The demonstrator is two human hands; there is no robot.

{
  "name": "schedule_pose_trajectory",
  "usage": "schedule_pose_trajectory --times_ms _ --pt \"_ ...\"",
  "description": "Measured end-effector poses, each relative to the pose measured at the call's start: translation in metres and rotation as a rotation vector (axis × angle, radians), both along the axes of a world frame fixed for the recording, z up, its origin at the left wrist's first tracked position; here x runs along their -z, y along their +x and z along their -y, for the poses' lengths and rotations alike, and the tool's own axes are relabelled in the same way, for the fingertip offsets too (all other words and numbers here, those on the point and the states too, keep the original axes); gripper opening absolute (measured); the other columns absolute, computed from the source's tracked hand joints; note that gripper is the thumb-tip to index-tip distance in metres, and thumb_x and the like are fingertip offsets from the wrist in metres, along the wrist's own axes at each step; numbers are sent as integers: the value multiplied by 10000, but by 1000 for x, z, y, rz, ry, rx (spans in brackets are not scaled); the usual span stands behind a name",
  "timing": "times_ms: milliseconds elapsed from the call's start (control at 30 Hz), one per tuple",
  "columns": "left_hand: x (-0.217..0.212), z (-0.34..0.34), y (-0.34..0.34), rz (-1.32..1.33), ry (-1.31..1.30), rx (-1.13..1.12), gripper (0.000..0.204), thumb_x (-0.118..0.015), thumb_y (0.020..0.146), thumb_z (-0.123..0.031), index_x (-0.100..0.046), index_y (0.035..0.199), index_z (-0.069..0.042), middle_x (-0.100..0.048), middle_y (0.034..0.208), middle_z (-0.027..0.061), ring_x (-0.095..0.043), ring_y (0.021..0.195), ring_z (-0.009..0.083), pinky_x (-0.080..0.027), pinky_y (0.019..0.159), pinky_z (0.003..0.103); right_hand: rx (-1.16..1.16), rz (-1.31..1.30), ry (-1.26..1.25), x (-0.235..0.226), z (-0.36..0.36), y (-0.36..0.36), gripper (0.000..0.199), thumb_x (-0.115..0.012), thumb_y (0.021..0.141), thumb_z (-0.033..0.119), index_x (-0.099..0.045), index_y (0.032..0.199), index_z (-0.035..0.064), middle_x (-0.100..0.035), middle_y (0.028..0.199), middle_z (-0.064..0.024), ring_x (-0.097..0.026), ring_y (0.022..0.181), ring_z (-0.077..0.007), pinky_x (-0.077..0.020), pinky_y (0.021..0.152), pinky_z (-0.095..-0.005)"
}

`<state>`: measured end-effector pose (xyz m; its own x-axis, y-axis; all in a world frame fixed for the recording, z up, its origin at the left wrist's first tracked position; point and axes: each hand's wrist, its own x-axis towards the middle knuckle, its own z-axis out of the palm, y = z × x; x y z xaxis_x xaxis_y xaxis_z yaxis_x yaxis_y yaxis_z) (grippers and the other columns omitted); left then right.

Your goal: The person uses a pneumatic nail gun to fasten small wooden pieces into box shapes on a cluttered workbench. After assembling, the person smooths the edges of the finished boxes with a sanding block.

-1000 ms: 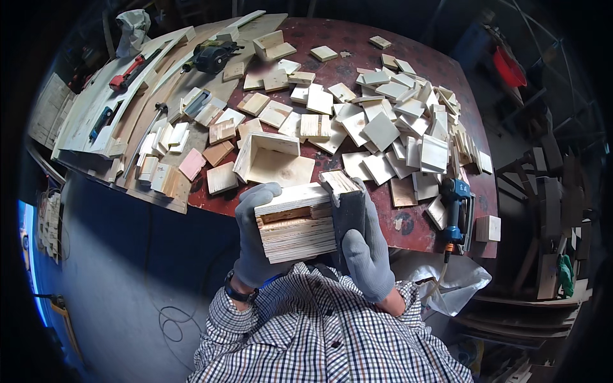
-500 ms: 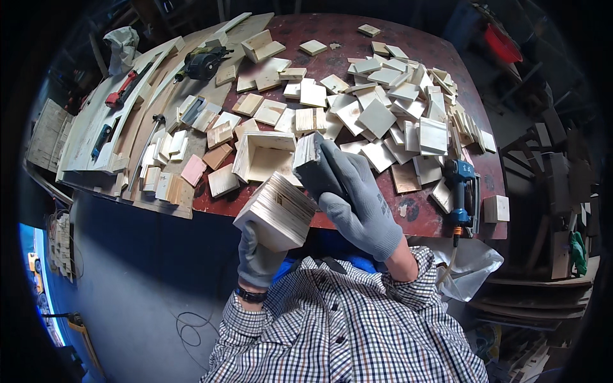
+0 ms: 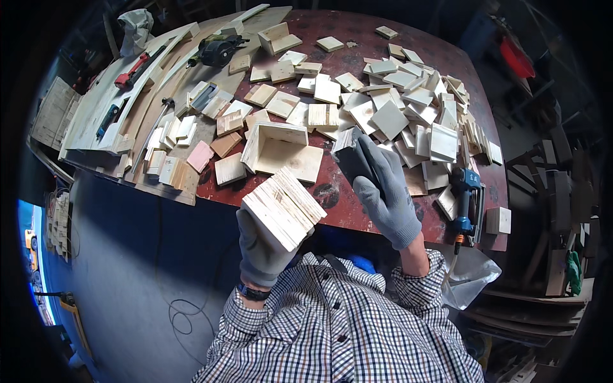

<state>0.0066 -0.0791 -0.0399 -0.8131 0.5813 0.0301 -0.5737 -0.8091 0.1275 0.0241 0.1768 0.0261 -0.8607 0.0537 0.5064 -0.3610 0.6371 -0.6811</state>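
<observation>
My gloved left hand point(image 3: 258, 252) is closed around the lower side of a cube-shaped plywood piece point(image 3: 285, 207), tilted, with layered edge lines showing on its upper face. In my gloved right hand point(image 3: 391, 201) is a sanding block point(image 3: 352, 159), a wooden block wrapped in dark grey sheet. The sanding block is apart from the plywood piece, to its upper right, over the front of the table. Just beyond both hands an open wooden box point(image 3: 286, 133) lies on the red tabletop point(image 3: 357, 216).
Many loose wooden squares point(image 3: 389, 119) are heaped across the table. A blue nail gun point(image 3: 466, 198) with a hose lies at the right edge, beside a small wood block point(image 3: 498, 221). On the left are a hammer point(image 3: 167, 102), a red tool point(image 3: 131, 71) and a dark power tool point(image 3: 217, 51).
My right hand has moved the sanding block right, away from the plywood piece. My left hand has turned the piece so its layered face shows more. The view has shifted slightly.
</observation>
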Motion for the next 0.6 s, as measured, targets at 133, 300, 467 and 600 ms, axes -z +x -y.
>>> schedule_pose_trajectory --times_ms 133,300,467,600 --pt "-7 -7 2 -105 -189 -54 875 -522 1009 -681 -288 1617 -97 -518 1509 211 -593 1314 402 -502 1108 582 -187 -56 247 -23 26 -5 650 -662 983 415 -502 1548 136 -533 1402 -248 -550 1229 -420 -412 1069 -524" --pt "1 6 -12 -85 -378 -105 877 -529 986 -718 -368 1604 -116 -468 1580 163 -474 1451 324 -392 1202 563 -385 -10 374 -27 42 23 683 -770 870 433 -567 1504 275 -527 1381 -197 -576 1186 -354 -432 1027 -498" --pt "7 18 -32 -246 -93 44 877 -558 984 -691 -351 1613 -116 -432 1610 185 -453 1466 388 -365 1213 604 -260 -15 -14 -4 25 16 640 -650 1000 415 -516 1523 71 -566 1348 -249 -578 1192 -397 -445 1045 -495" --pt "-18 3 -7 -124 -400 -4 897 -486 971 -764 -363 1611 -149 -444 1589 151 -459 1444 365 -374 1186 600 -157 -83 78 -13 24 -10 645 -670 980 382 -515 1511 51 -561 1350 -265 -564 1196 -423 -444 1029 -509"
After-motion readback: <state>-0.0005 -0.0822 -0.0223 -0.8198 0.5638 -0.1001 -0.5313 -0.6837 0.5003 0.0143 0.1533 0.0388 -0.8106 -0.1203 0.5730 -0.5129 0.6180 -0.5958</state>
